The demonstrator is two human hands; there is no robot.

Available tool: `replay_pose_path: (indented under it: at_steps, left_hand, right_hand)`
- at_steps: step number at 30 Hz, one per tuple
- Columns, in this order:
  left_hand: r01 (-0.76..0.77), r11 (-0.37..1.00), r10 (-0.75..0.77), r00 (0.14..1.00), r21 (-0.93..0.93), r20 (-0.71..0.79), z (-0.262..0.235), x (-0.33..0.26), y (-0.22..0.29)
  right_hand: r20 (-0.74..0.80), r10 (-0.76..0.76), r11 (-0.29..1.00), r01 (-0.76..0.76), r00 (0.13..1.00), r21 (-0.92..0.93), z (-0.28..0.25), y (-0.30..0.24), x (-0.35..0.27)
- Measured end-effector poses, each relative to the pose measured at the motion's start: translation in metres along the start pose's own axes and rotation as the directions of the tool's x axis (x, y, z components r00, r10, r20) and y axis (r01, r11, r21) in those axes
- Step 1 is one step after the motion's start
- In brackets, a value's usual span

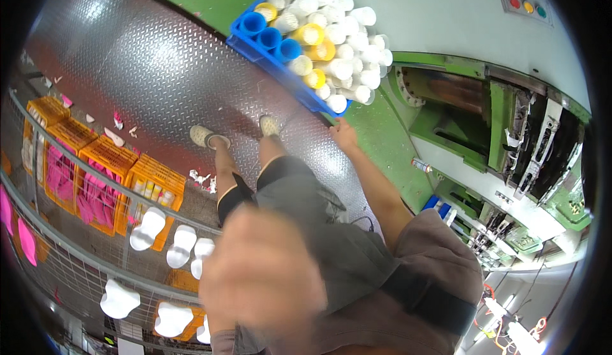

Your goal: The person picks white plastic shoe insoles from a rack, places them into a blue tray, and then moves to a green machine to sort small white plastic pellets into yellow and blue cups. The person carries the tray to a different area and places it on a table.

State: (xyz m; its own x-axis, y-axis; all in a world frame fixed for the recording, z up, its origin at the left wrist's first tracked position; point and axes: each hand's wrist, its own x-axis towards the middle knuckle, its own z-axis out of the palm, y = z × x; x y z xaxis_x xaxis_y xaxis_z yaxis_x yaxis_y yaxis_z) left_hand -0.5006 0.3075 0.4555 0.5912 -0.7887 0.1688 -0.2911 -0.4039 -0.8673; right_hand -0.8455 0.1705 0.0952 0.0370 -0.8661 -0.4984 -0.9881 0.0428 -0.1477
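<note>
A blue crate [296, 86] at the upper middle is packed with upright tubes. Most are white cups [341, 68]; several are yellow cups [310, 34], and three blue cups [269, 38] stand along the left side. My right hand [345, 134] reaches out to the crate's near corner, its fingers closed at the rim. Close to the camera, my left hand [261, 272] is a large blur in front of my body. Motion smears its fingers, so I cannot make out their shape or anything in them.
At left, a metal rail [121, 262] with mesh carries white sole-shaped pieces [148, 229]. Beyond it are orange crates [105, 157] with pink pieces. A green and white machine [459, 119] stands at right, with three coloured buttons [528, 6]. Diamond-plate flooring [159, 55] lies under my feet.
</note>
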Motion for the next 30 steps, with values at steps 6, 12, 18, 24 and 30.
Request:
replay_pose_path:
  at_steps: [6, 12, 18, 24, 30]
  left_hand:
    - [0.421, -0.554, 0.584, 0.812, -0.718, 0.026, -0.003, -0.009, 0.270]
    - [0.183, -0.266, 0.584, 0.812, -0.946, -0.006, -0.078, -0.078, 0.448]
    - [0.237, 0.025, 0.597, 0.776, -0.971, 0.205, -0.097, -0.083, 0.473]
    - [0.205, 0.056, 0.541, 0.817, -0.977, 0.202, -0.096, -0.085, 0.477]
    - [0.270, 0.002, 0.556, 0.800, -0.963, 0.226, -0.082, -0.095, 0.487]
  right_hand:
    - [0.004, -0.002, 0.961, 0.001, 1.000, 0.276, 0.008, 0.044, 0.000]
    - [0.150, 0.091, 0.914, -0.143, 0.985, 0.380, 0.006, 0.101, -0.053]
    - [0.136, 0.095, 0.870, -0.148, 0.986, 0.470, -0.002, 0.118, -0.057]
    - [-0.009, -0.046, 0.846, 0.044, 0.999, 0.531, -0.039, 0.066, -0.007]
    - [0.031, -0.362, 0.885, 0.333, 0.932, 0.324, -0.067, -0.004, 0.032]
